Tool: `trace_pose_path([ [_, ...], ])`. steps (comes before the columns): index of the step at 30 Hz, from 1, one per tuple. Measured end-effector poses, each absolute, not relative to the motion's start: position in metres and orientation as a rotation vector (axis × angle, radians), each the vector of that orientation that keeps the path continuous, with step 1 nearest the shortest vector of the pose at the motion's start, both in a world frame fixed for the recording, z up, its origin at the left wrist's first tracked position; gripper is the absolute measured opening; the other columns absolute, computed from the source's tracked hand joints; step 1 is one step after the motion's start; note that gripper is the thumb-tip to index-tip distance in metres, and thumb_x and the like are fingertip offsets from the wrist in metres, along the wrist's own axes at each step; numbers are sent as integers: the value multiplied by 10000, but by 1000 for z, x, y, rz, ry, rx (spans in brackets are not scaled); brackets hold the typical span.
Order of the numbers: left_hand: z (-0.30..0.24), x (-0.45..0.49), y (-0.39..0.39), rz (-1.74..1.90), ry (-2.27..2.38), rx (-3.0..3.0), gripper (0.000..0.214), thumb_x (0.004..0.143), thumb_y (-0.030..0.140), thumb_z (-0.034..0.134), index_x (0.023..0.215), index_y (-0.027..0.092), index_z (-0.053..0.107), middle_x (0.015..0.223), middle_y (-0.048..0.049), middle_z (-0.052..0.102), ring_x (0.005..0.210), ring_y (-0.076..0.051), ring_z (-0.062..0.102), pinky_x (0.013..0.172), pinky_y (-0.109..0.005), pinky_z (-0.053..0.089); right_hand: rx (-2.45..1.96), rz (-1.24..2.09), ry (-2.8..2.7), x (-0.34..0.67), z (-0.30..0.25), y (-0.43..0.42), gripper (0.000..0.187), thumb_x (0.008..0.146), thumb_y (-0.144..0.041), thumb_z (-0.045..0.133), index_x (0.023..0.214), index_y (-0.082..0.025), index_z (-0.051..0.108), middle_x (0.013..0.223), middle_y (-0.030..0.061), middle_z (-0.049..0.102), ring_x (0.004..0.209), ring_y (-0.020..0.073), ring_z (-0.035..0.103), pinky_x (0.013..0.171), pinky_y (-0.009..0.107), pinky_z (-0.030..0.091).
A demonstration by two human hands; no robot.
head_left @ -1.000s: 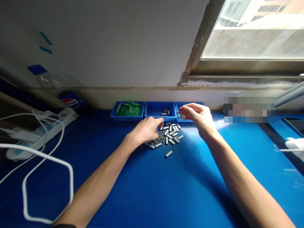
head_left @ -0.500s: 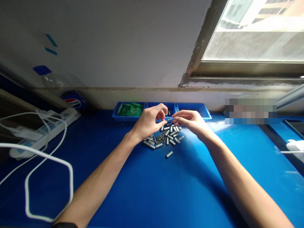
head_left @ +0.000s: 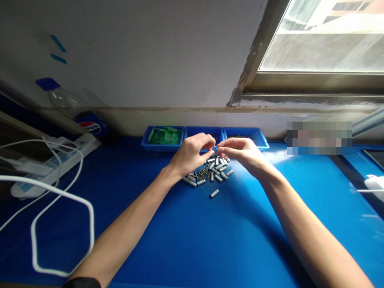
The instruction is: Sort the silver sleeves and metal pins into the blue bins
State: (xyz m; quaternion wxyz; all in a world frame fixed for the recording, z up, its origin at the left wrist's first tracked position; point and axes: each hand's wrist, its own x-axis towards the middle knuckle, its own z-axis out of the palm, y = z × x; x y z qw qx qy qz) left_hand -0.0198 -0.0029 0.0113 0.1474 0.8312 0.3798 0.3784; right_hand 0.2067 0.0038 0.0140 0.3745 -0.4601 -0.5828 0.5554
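Note:
My left hand (head_left: 192, 154) and my right hand (head_left: 241, 154) meet fingertip to fingertip just above a pile of small grey metal sleeves and thin brass pins (head_left: 211, 173) on the blue table. Each hand pinches something tiny between thumb and forefinger; the pieces are too small to tell apart. One grey sleeve (head_left: 214, 194) lies alone in front of the pile. Behind the hands stand three blue bins: the left bin (head_left: 147, 141) holds green parts, the middle bin (head_left: 204, 131) a few grey sleeves, the right bin (head_left: 261, 140) thin pins.
A white power strip (head_left: 57, 158) with white cables (head_left: 60, 200) lies at the left, with a plastic bottle (head_left: 81, 114) on its side against the wall. A white device (head_left: 373, 184) sits at the right edge. The wall and a window sill run close behind the bins.
My left hand rose from the pile and my right hand came back from the right bin; they now meet above the pile, pinching small pieces.

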Motion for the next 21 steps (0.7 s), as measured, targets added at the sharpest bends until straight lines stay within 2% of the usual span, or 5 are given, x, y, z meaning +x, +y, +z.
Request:
trace_pose_path([
  [5, 4, -17, -3, 900, 1160, 2408, 5, 994, 185, 738, 997, 187, 736, 966, -60, 783, 866, -206, 736, 821, -303, 555, -1370, 1122, -1541, 222, 20, 9, 297, 701, -437, 974, 832, -198, 859, 753, 77, 812, 752, 273, 778, 750, 388, 632],
  [9, -7, -12, -4, 533, 1138, 2457, 227, 1023, 117, 638, 1136, 217, 808, 1113, -91, 846, 1008, -254, 803, 884, -317, 589, -1450, 840, -1503, 235, 25, 10, 248, 790, -407, 896, 957, -225, 872, 817, 86, 841, 808, 320, 819, 763, 430, 650],
  [14, -19, -7, -4, 374, 1166, 2564, 339, 968, -1, 591, 1073, 212, 833, 1071, -102, 847, 1089, -271, 803, 918, -310, 602, -1429, 903, -1490, 230, 23, 9, 236, 832, -415, 853, 975, -227, 849, 853, 93, 854, 823, 304, 827, 740, 399, 642],
  [18, -22, -10, -2, 359, 1265, 2556, 374, 931, -9, 597, 1161, 207, 798, 1061, -101, 834, 1002, -278, 805, 850, -314, 598, -1422, 967, -1542, 221, 18, 8, 248, 829, -397, 836, 987, -206, 839, 867, 91, 856, 811, 281, 826, 729, 373, 633],
  [21, -22, -12, -1, 482, 1234, 2502, 392, 888, 0, 627, 1184, 224, 752, 999, -64, 810, 923, -250, 787, 797, -292, 580, -1405, 964, -1590, 218, 14, 7, 240, 852, -390, 817, 993, -197, 839, 851, 85, 849, 815, 277, 824, 732, 367, 626],
])
